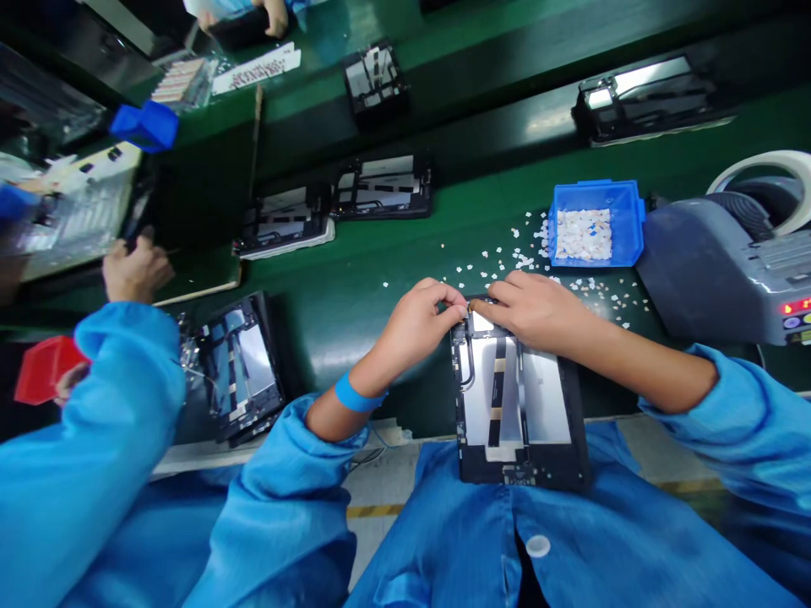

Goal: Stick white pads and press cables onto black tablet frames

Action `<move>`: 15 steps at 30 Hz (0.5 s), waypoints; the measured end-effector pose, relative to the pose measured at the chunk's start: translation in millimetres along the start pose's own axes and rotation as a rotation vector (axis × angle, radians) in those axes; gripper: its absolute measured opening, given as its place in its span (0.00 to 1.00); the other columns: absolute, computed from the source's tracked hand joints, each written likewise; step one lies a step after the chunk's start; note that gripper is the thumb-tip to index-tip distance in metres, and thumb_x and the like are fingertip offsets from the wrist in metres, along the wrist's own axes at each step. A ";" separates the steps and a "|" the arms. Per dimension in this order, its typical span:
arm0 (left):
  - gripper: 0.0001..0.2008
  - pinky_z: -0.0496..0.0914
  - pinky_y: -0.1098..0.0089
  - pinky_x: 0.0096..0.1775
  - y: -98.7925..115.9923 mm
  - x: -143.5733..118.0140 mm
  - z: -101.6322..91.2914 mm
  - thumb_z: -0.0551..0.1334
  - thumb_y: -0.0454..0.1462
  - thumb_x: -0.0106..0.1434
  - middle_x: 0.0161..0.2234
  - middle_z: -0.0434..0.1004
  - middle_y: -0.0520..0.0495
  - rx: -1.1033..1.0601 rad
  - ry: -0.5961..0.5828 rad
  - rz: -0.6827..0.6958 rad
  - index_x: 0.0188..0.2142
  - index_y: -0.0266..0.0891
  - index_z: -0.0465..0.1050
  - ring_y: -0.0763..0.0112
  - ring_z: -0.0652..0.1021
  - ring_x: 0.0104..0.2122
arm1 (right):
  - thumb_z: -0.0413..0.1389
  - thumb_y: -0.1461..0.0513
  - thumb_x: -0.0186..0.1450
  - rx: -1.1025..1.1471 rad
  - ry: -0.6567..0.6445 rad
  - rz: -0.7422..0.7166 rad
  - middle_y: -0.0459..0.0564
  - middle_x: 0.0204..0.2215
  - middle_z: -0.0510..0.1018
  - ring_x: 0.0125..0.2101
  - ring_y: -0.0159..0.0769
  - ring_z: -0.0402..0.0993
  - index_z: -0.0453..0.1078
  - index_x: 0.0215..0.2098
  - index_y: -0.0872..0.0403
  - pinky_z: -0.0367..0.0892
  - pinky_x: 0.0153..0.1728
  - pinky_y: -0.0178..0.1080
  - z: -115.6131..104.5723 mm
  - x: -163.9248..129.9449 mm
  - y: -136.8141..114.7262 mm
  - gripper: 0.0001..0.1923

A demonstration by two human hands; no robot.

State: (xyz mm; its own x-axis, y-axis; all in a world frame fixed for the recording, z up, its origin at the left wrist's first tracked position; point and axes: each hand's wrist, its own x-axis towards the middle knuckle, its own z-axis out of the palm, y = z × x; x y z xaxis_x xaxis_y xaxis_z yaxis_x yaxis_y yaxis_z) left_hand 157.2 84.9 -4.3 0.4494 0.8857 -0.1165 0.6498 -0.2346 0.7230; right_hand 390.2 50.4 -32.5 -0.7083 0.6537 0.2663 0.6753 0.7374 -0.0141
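Observation:
An opened tablet (545, 397), its silver batteries and black flat cable exposed, rests partly on the bench edge and against my lap. My left hand (418, 325) is closed in a pinch at the tablet's upper left corner. Whatever lies between those fingertips is too small to make out. From the other side, my right hand (538, 308) bends over the tablet's top edge, its fingers curled and a fingertip close to the left hand's pinch. A blue band (356, 394) circles my left wrist.
Small white pieces surround a blue bin (628, 228) that holds more of them. A grey tape dispenser (703, 262) stands at right. Other opened tablets (383, 186) lie beyond. To my left, a co-worker's hand (136, 268) reaches out near stacked tablets (244, 363) and a red bin (44, 367).

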 end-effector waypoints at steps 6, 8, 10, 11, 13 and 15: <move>0.05 0.69 0.66 0.42 -1.2 8.4 2.3 0.64 0.32 0.65 0.33 0.77 0.50 0.003 -0.054 -0.014 0.33 0.39 0.78 0.67 0.76 0.37 | 0.49 0.67 0.76 -0.023 0.004 0.001 0.54 0.36 0.75 0.37 0.41 0.58 0.76 0.55 0.56 0.47 0.33 0.42 1.1 -0.2 -0.7 0.17; 0.05 0.69 0.66 0.42 -1.5 9.9 3.6 0.64 0.32 0.65 0.32 0.76 0.50 0.014 -0.055 -0.017 0.33 0.39 0.78 0.66 0.75 0.37 | 0.49 0.67 0.76 -0.023 0.005 0.008 0.54 0.36 0.75 0.37 0.42 0.58 0.77 0.54 0.56 0.47 0.33 0.43 1.8 -0.1 -1.0 0.16; 0.05 0.69 0.66 0.42 -1.3 10.5 4.6 0.64 0.32 0.66 0.32 0.76 0.50 0.031 -0.051 -0.013 0.33 0.39 0.78 0.66 0.75 0.37 | 0.49 0.67 0.76 -0.018 0.006 0.009 0.54 0.36 0.75 0.37 0.42 0.58 0.77 0.53 0.56 0.48 0.33 0.43 2.3 0.0 -1.2 0.16; 0.05 0.69 0.65 0.42 -1.0 10.5 4.8 0.64 0.32 0.66 0.32 0.76 0.50 0.044 -0.050 -0.010 0.33 0.39 0.78 0.66 0.75 0.37 | 0.48 0.67 0.76 -0.014 0.006 0.008 0.54 0.35 0.75 0.37 0.42 0.58 0.78 0.53 0.55 0.48 0.33 0.43 2.6 0.0 -1.1 0.16; 0.05 0.69 0.65 0.42 0.0 10.5 4.3 0.63 0.32 0.66 0.33 0.76 0.49 0.069 -0.055 -0.002 0.33 0.39 0.77 0.65 0.75 0.38 | 0.48 0.67 0.76 -0.009 0.007 0.008 0.54 0.36 0.75 0.37 0.42 0.58 0.78 0.53 0.56 0.48 0.33 0.43 2.8 0.1 -1.1 0.17; 0.06 0.69 0.65 0.42 1.1 10.8 2.6 0.62 0.33 0.67 0.33 0.76 0.49 0.085 -0.071 0.003 0.33 0.39 0.77 0.64 0.75 0.38 | 0.48 0.67 0.76 -0.007 0.011 0.013 0.54 0.35 0.75 0.37 0.42 0.58 0.77 0.53 0.56 0.48 0.33 0.43 2.8 0.1 -1.1 0.17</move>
State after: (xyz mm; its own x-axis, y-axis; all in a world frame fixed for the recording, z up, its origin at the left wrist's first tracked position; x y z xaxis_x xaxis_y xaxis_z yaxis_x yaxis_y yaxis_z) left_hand 164.3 93.1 -6.5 0.4918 0.8549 -0.1652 0.6970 -0.2729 0.6631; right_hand 388.9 50.2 -35.1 -0.6974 0.6612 0.2764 0.6857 0.7278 -0.0111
